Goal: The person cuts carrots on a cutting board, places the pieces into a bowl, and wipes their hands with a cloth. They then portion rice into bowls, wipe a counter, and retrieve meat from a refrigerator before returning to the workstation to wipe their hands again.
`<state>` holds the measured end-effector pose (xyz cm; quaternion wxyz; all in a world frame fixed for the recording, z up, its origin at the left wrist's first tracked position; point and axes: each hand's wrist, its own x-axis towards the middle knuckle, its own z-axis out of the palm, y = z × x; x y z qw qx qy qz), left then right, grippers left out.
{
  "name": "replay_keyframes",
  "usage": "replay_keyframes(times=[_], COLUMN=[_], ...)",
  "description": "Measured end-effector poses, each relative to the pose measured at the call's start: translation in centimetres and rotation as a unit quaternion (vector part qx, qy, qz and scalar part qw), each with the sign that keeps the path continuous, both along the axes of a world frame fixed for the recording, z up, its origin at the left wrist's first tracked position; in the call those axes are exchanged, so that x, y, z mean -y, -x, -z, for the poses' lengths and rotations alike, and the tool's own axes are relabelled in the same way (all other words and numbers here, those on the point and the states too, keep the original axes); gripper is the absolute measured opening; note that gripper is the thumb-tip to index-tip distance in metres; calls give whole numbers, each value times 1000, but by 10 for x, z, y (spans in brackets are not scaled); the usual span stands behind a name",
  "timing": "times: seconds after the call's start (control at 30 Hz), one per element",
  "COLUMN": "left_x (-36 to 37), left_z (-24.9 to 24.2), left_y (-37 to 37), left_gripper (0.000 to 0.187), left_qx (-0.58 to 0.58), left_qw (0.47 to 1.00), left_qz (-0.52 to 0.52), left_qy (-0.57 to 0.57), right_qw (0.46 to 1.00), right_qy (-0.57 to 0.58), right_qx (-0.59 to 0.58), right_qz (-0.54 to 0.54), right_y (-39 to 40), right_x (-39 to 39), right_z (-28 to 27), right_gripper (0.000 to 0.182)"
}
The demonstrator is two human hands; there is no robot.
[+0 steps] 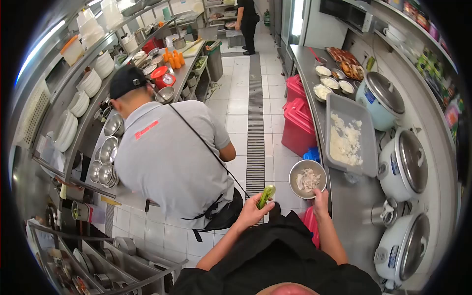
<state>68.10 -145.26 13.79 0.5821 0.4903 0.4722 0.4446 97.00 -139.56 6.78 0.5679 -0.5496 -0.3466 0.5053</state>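
In front of my body, my left hand has its fingers closed around a long green vegetable; its exact kind is hard to make out. My right hand grips the near rim of a round metal bowl. Pale, thin pieces that look like sliced meat lie inside the bowl. The bowl is held over the floor, beside the edge of the steel counter, and the two hands are apart.
A grey tray of white rice sits on the right counter, near several rice cookers. Red lidded bins stand beneath it. A co-worker in a grey shirt stoops close on my left; another person stands far ahead.
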Motion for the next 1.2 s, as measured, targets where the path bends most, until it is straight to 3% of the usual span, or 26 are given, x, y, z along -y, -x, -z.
replay_keyframes(times=[0.1, 0.17, 0.2, 0.3, 0.47, 0.73, 0.97, 1.03, 1.13, 1.2], left_x=[-48, -83, -103, -161, -239, -331, -498, -558, -633, -675], left_z=[14, 18, 14, -1, -19, 28, 68, 61, 27, 12], left_y=[-5, -9, -12, -19, -14, 39, 104, 121, 151, 165], left_gripper=[30, 37, 43, 43, 39, 30, 35, 33, 31, 24], left_qx=[2, 199, 209, 184, 112, 90, 73, 94, 55, 66], left_qw=[1000, 978, 976, 979, 986, 953, 963, 964, 977, 976], left_qz=[-15, -23, -38, -70, -120, -252, -237, -220, -199, -208], left_qy=[0, 50, 48, 55, 10, 144, 104, 111, 55, 12], right_qw=[997, 998, 999, 997, 994, 992, 999, 999, 997, 998], right_qy=[40, 38, 33, 10, -17, 52, 29, 35, -44, -20], right_qx=[-37, -36, -36, -56, -53, -83, -29, 1, -19, -22], right_qz=[-47, -43, -24, -59, -96, -77, -36, -34, -60, -56], right_y=[-1, 6, 9, -5, -8, 27, 72, 82, 104, 116], right_x=[-56, -93, -114, -178, -274, -399, -541, -584, -645, -681], right_z=[0, -14, -19, -12, -19, 0, 3, -10, -12, -15], right_gripper=[46, 48, 50, 57, 47, 50, 47, 48, 50, 48])
